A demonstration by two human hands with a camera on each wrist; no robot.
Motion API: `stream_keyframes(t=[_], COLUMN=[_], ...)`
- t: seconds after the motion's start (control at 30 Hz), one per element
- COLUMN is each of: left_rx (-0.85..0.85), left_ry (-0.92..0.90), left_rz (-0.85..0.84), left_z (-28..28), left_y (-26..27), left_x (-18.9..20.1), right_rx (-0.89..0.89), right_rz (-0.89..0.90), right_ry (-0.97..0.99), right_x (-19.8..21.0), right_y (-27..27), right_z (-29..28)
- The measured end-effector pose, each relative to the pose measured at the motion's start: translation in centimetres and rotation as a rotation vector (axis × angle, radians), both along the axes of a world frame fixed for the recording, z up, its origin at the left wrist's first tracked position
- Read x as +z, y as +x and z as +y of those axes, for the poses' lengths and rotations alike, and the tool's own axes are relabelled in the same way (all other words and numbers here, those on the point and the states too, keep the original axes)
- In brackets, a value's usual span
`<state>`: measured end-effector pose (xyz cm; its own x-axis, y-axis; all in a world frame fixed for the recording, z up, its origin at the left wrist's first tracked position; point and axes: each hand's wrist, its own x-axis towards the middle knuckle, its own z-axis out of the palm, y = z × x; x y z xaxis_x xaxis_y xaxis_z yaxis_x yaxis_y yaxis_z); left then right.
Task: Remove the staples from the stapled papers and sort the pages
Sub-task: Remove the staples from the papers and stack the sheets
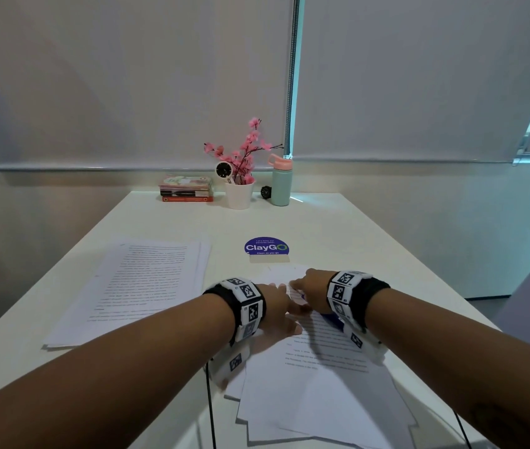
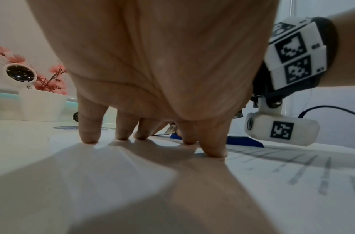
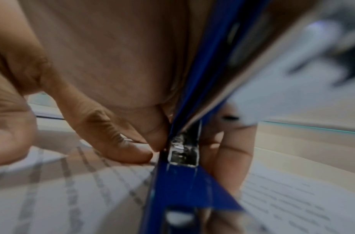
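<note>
A loose pile of printed papers [image 1: 321,384] lies on the white table [image 1: 338,222] in front of me. My left hand [image 1: 276,306] presses its straight fingertips [image 2: 90,137] down on the top sheet [image 2: 292,182]. Just to its right, my right hand [image 1: 312,290] grips a blue stapler-like tool [image 1: 331,319], whose metal front end [image 3: 182,152] points down at the top of the printed page [image 3: 282,197]. The same blue tool [image 2: 244,140] shows behind my left fingers. No staple is visible. A neat stack of printed pages [image 1: 147,286] lies to the left.
At the table's far edge stand a stack of books [image 1: 186,189], a white pot of pink flowers [image 1: 239,194], a small round white device [image 1: 224,170] and a mint bottle [image 1: 280,184]. A blue ClayGo sticker [image 1: 266,247] lies mid-table. Black cables [image 1: 210,409] hang from my wrists.
</note>
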<state>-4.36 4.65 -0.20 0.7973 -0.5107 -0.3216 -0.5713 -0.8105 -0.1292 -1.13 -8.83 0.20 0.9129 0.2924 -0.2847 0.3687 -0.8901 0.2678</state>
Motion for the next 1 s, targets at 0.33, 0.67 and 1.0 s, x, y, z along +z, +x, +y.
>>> stream_keyframes(t=[0.33,0.67,1.0], left_rx=[-0.029,-0.051,0.003], left_ry=[0.018,0.076,0.051], left_rz=[0.068,-0.004,-0.011], left_z=[0.2,3.0,6.6], left_y=[1.4,4.1,5.1], left_x=[-0.5,0.7,1.3], right_rx=[-0.036,-0.039,0.052], right_rz=[-0.092,0.002,0.070], right_ry=[0.171,0.147,0.072], right_x=[0.8,0.8,0.4], right_y=[2.5,1.0,-1.3], right_z=[0.3,-4.0,-4.4])
